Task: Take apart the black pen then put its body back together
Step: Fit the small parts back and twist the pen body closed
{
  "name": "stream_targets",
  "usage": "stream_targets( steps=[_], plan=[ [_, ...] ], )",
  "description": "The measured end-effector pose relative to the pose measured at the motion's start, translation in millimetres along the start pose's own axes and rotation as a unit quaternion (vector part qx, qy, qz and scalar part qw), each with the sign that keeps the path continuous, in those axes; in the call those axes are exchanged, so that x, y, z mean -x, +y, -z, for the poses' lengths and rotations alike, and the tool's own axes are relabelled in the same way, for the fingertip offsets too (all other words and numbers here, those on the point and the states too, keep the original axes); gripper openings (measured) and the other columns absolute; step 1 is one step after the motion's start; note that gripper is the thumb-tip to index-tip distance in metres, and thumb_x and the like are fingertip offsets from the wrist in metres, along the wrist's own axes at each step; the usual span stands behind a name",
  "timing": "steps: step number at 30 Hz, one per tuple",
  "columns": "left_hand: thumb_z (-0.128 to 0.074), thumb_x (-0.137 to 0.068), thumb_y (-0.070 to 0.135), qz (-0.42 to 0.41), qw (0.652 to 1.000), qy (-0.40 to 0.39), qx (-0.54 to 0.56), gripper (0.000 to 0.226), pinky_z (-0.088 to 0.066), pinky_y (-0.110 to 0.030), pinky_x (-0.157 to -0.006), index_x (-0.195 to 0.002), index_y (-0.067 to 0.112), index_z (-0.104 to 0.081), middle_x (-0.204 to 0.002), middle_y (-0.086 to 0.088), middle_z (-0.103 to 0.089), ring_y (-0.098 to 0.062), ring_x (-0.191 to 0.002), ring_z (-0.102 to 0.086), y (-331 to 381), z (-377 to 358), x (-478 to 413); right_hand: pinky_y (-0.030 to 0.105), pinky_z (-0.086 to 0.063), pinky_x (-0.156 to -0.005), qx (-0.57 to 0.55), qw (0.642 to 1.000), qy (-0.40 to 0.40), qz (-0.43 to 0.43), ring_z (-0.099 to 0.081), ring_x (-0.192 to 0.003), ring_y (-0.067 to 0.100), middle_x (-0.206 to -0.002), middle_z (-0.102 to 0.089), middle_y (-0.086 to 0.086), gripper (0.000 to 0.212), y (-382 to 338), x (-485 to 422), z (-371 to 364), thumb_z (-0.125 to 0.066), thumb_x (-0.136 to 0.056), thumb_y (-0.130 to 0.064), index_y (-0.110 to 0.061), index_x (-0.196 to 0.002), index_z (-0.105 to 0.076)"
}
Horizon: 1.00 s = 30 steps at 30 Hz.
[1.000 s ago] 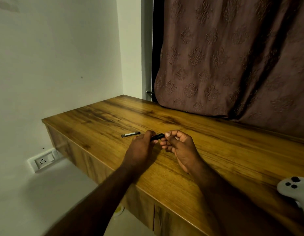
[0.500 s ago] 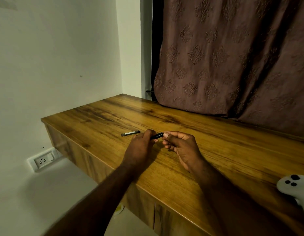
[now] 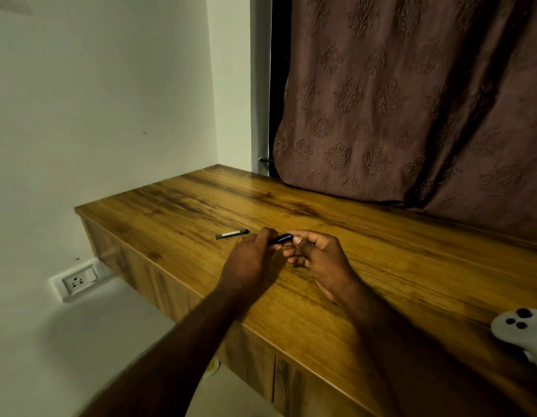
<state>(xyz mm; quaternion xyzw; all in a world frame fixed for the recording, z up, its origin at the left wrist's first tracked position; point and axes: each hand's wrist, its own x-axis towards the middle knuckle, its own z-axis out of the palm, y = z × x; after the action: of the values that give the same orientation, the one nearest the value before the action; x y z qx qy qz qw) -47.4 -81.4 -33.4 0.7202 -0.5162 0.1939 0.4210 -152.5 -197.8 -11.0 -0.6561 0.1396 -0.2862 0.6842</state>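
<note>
A short black pen piece [image 3: 279,238] is held just above the wooden desk [image 3: 381,266], between both hands. My left hand [image 3: 250,261] grips its left end, fingers curled over it. My right hand [image 3: 316,260] pinches its right end with thumb and forefinger. Most of the piece is hidden by the fingers. A second dark pen part with a pale label [image 3: 232,234] lies flat on the desk, just left of and beyond my left hand, untouched.
A white game controller [image 3: 520,329] rests at the desk's near right edge. A brown patterned curtain [image 3: 411,109] hangs along the back. A white wall with a socket [image 3: 77,280] stands to the left, below the desk's left end.
Both hands stay on the black piece and have barely shifted. The right fingers have adjusted their pinch at its end. The loose part on the desk has not moved.
</note>
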Motion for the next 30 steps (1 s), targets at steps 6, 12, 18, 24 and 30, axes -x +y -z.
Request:
stream_targets(
  steps=[6,12,18,24,30],
  plan=[
    [-0.031,-0.083,0.059,0.024,1.0,-0.012,-0.008,0.053,-0.05,-0.035,-0.07,-0.107,0.017,-0.055,-0.095,-0.006,-0.068,-0.022,-0.085,-0.062,1.9,1.7,-0.8,0.028,-0.05,-0.065,0.046,0.999,-0.017,0.004,-0.063,-0.073,0.017,-0.092,-0.07,0.015,0.022,0.9,1.8,-3.7,-0.045,-0.097,-0.002,-0.008,-0.097,-0.066],
    [-0.049,-0.09,0.033,0.025,0.999,-0.024,-0.025,0.025,-0.048,-0.033,-0.07,-0.108,0.016,-0.054,-0.096,-0.008,-0.067,-0.024,-0.086,-0.063,0.8,0.7,-0.6,0.03,-0.049,-0.064,0.099,0.995,-0.017,0.003,-0.061,-0.074,0.021,-0.102,-0.069,0.024,0.025,3.4,1.4,-5.2,-0.043,-0.097,0.001,0.001,-0.107,-0.065],
    [-0.043,-0.089,0.043,0.03,0.999,-0.02,-0.02,0.031,-0.044,-0.026,-0.066,-0.109,0.021,-0.053,-0.096,-0.004,-0.067,-0.019,-0.084,-0.062,0.4,0.1,0.0,0.024,-0.047,-0.059,0.144,0.989,0.012,0.022,-0.06,-0.07,0.017,-0.099,-0.069,0.016,0.03,3.8,0.5,-5.4,-0.038,-0.097,0.005,-0.001,-0.109,-0.065],
    [-0.033,-0.089,0.056,0.024,1.0,-0.006,-0.006,0.043,-0.04,-0.021,-0.064,-0.107,0.022,-0.054,-0.096,-0.002,-0.068,-0.016,-0.082,-0.061,0.7,0.3,-0.5,0.026,-0.049,-0.061,0.151,0.982,0.097,0.064,-0.062,-0.067,0.014,-0.096,-0.07,0.008,0.026,5.8,-2.6,-2.3,-0.047,-0.094,0.001,-0.003,-0.113,-0.065],
    [-0.039,-0.09,0.051,0.038,0.999,-0.012,0.011,0.038,-0.036,-0.013,-0.067,-0.109,0.023,-0.055,-0.101,-0.001,-0.067,-0.011,-0.085,-0.06,0.8,0.1,-1.0,0.023,-0.049,-0.058,0.124,0.979,0.127,0.102,-0.063,-0.062,0.012,-0.089,-0.071,0.009,0.022,0.6,1.2,-2.6,-0.051,-0.09,0.003,-0.011,-0.091,-0.069]
  ],
)
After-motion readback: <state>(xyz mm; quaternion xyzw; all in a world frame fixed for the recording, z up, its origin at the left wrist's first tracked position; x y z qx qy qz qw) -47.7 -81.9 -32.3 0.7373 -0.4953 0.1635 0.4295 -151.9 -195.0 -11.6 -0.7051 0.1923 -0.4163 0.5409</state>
